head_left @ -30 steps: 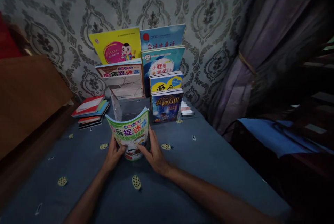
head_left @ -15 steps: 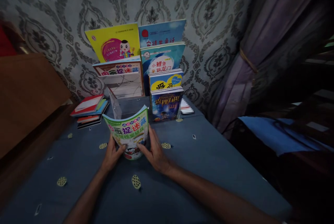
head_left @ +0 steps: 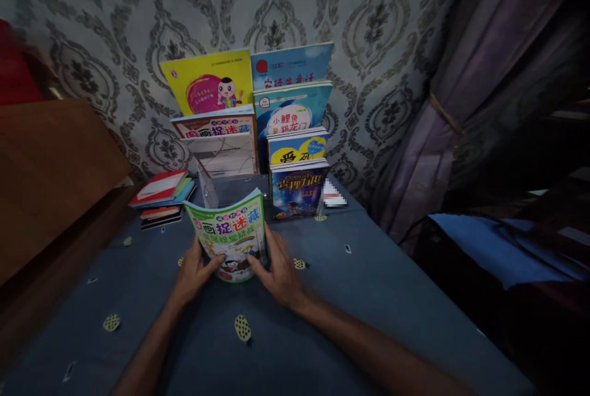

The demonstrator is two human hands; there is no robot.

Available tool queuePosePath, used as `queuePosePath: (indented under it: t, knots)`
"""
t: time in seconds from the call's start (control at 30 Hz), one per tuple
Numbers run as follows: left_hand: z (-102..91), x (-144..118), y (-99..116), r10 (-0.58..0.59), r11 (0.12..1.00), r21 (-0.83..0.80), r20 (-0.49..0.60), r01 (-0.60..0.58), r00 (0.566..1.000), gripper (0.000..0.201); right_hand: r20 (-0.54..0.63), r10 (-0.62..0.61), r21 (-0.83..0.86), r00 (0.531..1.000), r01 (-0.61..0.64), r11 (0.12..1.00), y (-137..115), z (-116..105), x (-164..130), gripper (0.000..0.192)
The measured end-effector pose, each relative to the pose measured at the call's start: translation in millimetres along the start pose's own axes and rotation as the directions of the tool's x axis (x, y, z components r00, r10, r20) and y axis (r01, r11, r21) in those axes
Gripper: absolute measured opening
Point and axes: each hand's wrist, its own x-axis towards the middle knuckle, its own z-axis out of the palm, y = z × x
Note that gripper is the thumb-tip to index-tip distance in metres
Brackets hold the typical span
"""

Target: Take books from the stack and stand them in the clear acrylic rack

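A green-bordered children's book [head_left: 230, 236] stands upright between my hands, its cover bowed and facing me. My left hand [head_left: 194, 270] grips its left edge, thumb across the cover. On the right edge, my right hand [head_left: 276, 270] holds it the same way; the fingers of both hands are partly hidden behind the book. Just beyond it is a clear plastic book stand [head_left: 208, 187], mostly covered. Behind, on the left, a yellow book [head_left: 184, 85], a brown-bordered book [head_left: 184, 127] and a whitish one [head_left: 225, 156] stand in tiers.
To the right stand a blue book [head_left: 295, 64], a teal book [head_left: 318, 107], a yellow-and-blue book [head_left: 279, 147] and a dark blue book [head_left: 299, 190]. A pile of books [head_left: 161, 193] lies at left, near a brown box [head_left: 55, 168]. Patterned wall and purple curtain [head_left: 424, 156] rise behind.
The view has shifted slightly, so the standing books appear a little lower and farther right. Both hands keep hold of the green-bordered book, which stays almost in place.
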Motion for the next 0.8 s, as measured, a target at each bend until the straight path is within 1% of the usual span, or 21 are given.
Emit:
queuePosePath:
  t: [0.07,0.2,0.33,0.43,0.5,0.57,0.67,0.7,0.77,0.8]
  knots:
    - [-0.7,0,5,-0.024,1.000,0.016,-0.010,0.024,1.000,0.059,-0.007,-0.007,0.003,1.000,0.007,1.000,2,-1,2,0.077]
    - [-0.9,-3,13,-0.067,0.996,0.052,-0.060,0.070,0.996,0.052,-0.019,0.008,0.019,1.000,-0.008,1.000,7,2,3,0.067]
    - [-0.1,-5,17,-0.067,0.989,0.125,-0.135,0.084,0.989,0.046,-0.036,0.033,0.055,0.999,-0.031,0.998,13,8,4,0.061]
    - [0.9,-3,19,-0.065,0.984,0.154,-0.136,0.086,0.989,0.043,-0.058,0.029,0.066,0.998,-0.025,0.997,17,12,8,0.059]
    - [0.2,3,25,-0.038,0.984,0.170,-0.137,0.061,0.990,0.044,-0.069,0.019,0.056,0.997,-0.015,0.998,18,11,16,0.059]
    - [-2.9,15,36,0.034,0.981,0.192,-0.134,-0.008,0.990,0.046,-0.075,-0.005,0.049,0.997,0.009,0.999,16,7,34,0.058]
    - [-12.0,49,61,0.213,0.955,0.235,-0.123,-0.180,0.969,0.050,-0.084,-0.091,0.058,0.992,0.096,0.994,6,-6,81,0.056]
    - [-15.5,64,71,0.295,0.932,0.258,-0.139,-0.253,0.946,0.050,-0.091,-0.138,0.061,0.986,0.144,0.988,2,-12,101,0.056]
    - [-21.5,96,90,0.457,0.865,0.305,-0.149,-0.399,0.877,0.054,-0.132,-0.229,0.061,0.964,0.238,0.969,-5,-22,143,0.054]
    - [-23.7,112,98,0.530,0.826,0.313,-0.152,-0.468,0.834,0.056,-0.158,-0.269,0.060,0.950,0.281,0.958,-8,-26,163,0.052]
